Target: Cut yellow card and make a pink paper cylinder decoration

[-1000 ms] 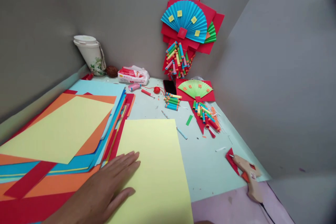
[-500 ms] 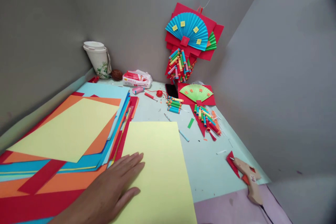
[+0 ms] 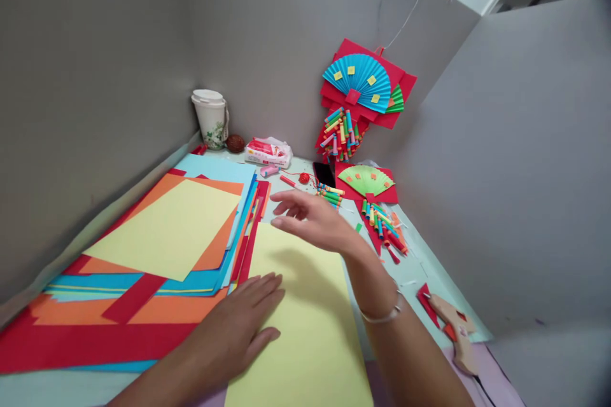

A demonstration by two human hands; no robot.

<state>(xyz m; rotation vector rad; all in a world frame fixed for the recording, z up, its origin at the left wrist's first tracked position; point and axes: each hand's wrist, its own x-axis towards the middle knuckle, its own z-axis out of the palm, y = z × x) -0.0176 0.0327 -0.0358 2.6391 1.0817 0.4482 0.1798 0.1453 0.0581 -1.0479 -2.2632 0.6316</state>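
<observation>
One yellow sheet (image 3: 310, 350) looks light, easily creased; I'd pinch its edge. Left grip (image 3: 243, 324) lies flat, unclenched; right grip (image 3: 312, 219) hovers, parted.

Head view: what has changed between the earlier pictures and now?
The right hand has swung up from the bottom edge and hovers over the far edge of the yellow sheet, holding nothing visible. The camera has shifted, so the hanging decoration sits lower in view. The left hand still lies flat on that sheet.

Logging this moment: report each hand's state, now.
Left hand: open, laid flat on the pale yellow paper sheet.
Right hand: partly open, nothing visible in it, hovering near the sheet's far end.
</observation>
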